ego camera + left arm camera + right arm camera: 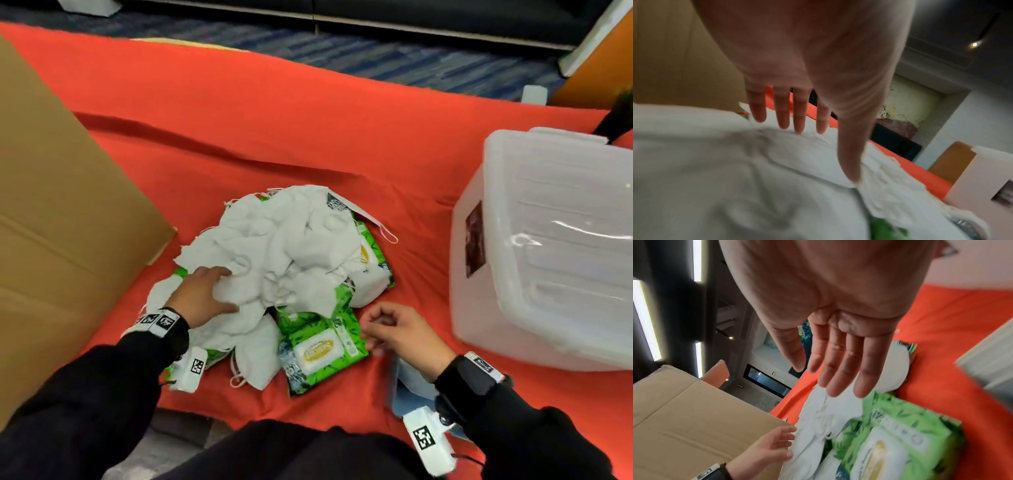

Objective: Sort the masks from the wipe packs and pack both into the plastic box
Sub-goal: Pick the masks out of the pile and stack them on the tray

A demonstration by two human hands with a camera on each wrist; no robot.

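A heap of white masks (284, 246) lies on the red cloth (274, 120), with green wipe packs (322, 349) under it and at its near edge. My left hand (219, 287) rests on the heap's left side; in the left wrist view its fingers (799, 113) are straight and spread over the masks (735, 162), gripping nothing. My right hand (380, 329) hovers just right of the nearest wipe pack (900, 426), relaxed and empty. The translucent plastic box (548, 246) sits at the right, apart from both hands.
A big cardboard box (51, 222) fills the left side, close to the heap. A flat blue-grey object (407, 387) lies under my right wrist. Carpet and dark furniture lie beyond the cloth's far edge. Bare red cloth stretches between the heap and the plastic box.
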